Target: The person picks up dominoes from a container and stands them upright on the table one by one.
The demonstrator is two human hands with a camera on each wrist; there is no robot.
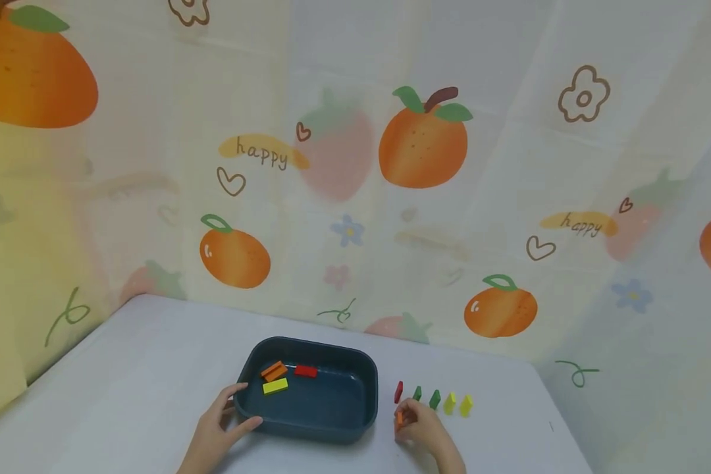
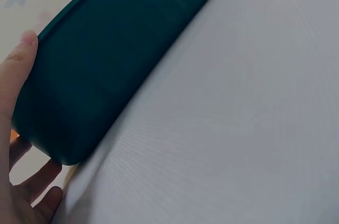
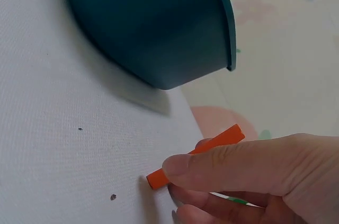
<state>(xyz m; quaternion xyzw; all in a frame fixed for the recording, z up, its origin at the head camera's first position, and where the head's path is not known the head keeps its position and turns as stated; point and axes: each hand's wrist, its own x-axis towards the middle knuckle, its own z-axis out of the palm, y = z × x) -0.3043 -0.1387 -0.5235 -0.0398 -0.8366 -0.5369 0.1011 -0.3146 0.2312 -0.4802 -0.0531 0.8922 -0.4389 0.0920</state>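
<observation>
A dark teal tray (image 1: 308,421) sits on the white table with orange blocks (image 1: 274,371), a yellow block (image 1: 275,386) and a red block (image 1: 305,371) in its left part. My left hand (image 1: 216,424) grips the tray's near left corner, thumb against the near side and fingers round the left end. To the tray's right, my right hand (image 1: 422,424) pinches an orange block (image 3: 217,142) between thumb and fingers. The block is tilted in the right wrist view, its lower end close to the tabletop; whether it touches I cannot tell.
Just beyond my right hand a row of blocks stands upright: a red one (image 1: 399,392), two green ones (image 1: 435,399) and two yellow ones (image 1: 466,405). Behind the table (image 1: 498,447) hangs a fruit-patterned cloth (image 1: 343,263).
</observation>
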